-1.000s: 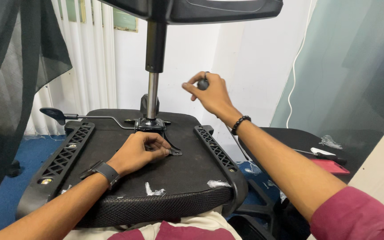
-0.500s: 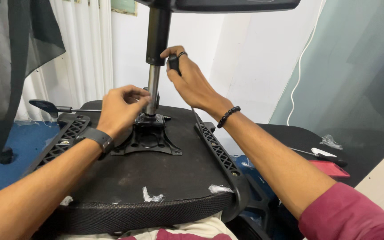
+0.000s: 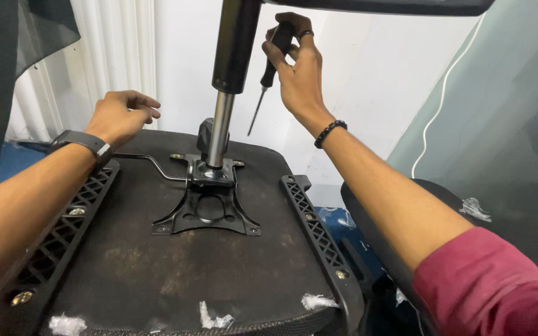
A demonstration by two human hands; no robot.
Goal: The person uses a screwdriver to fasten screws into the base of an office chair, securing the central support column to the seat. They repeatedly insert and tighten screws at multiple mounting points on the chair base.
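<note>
Both hands have left the gas-lift column [image 3: 221, 134] since half a second ago: then the left hand was down at the column's base and the right hand was wrapped close against its shaft. Now the left hand [image 3: 121, 116] is well to the left of the column, above the far left edge of the upturned chair seat [image 3: 175, 274], fingers loosely curled and holding nothing, a dark watch [image 3: 85, 143] on its wrist. The right hand [image 3: 297, 62] has risen to the right of the column's black upper sleeve and is closed in a fist round the black handle of a screwdriver [image 3: 268, 78], whose thin shaft slants down and left toward the column without touching it. A black bead bracelet [image 3: 329, 132] sits on that wrist.

At the column's foot, the black metal mounting plate [image 3: 207, 208] is bolted to the seat's underside, and a bent lever rod [image 3: 151, 163] runs out from it to the left. Black plastic armrest brackets [image 3: 316, 227] flank the plate on either side of the column. Scraps of clear plastic [image 3: 214, 318] lie on the seat's near edge, well in front of the column.
</note>
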